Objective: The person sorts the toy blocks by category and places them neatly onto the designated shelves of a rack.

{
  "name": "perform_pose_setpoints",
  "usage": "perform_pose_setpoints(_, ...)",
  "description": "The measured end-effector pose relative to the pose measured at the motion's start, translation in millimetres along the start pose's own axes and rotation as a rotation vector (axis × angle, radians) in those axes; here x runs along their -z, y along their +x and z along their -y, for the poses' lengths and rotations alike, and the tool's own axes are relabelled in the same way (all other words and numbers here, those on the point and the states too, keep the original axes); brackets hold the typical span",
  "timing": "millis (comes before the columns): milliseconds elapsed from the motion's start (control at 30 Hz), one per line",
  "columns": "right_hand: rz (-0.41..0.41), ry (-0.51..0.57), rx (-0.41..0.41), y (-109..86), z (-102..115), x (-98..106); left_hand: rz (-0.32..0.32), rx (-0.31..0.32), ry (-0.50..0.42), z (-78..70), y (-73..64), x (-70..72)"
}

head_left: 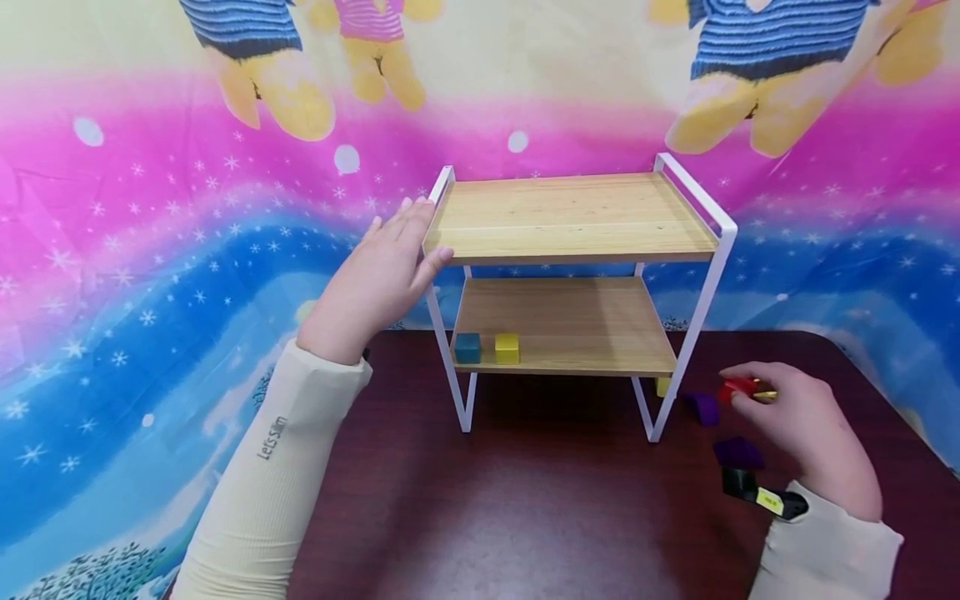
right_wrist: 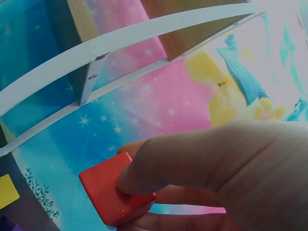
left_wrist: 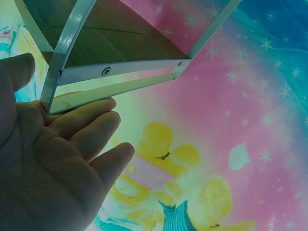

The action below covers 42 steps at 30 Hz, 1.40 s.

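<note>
A two-tier shelf with wooden boards (head_left: 570,221) and white metal frames (head_left: 705,300) stands on the dark table. My left hand (head_left: 375,279) lies against its upper left corner, fingers extended along the white side rail (left_wrist: 115,91) and thumb over the top board's edge. To the right of the shelf, my right hand (head_left: 813,429) pinches a red block (right_wrist: 108,187) between thumb and fingers. A blue cube (head_left: 468,348) and a yellow cube (head_left: 507,348) sit side by side at the front left of the lower board.
Purple blocks (head_left: 703,408) lie on the dark red-brown table (head_left: 540,500) below the right hand. A yellow block (head_left: 662,386) shows behind the shelf's right front leg. A colourful printed cloth (head_left: 187,250) hangs behind the table.
</note>
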State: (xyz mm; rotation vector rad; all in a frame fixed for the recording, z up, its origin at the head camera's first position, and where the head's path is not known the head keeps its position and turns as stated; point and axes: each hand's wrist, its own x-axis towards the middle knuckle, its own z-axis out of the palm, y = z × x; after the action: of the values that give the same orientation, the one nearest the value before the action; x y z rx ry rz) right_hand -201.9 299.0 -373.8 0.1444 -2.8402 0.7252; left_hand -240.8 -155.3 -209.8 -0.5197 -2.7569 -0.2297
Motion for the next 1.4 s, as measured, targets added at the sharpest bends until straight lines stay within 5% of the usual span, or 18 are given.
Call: perform_pose_setpoints(1400,-0.091,0.048,0.189,-12.9,43.0,4.6,0.015,0.012,-0.004,0.5,-0.1,0.6)
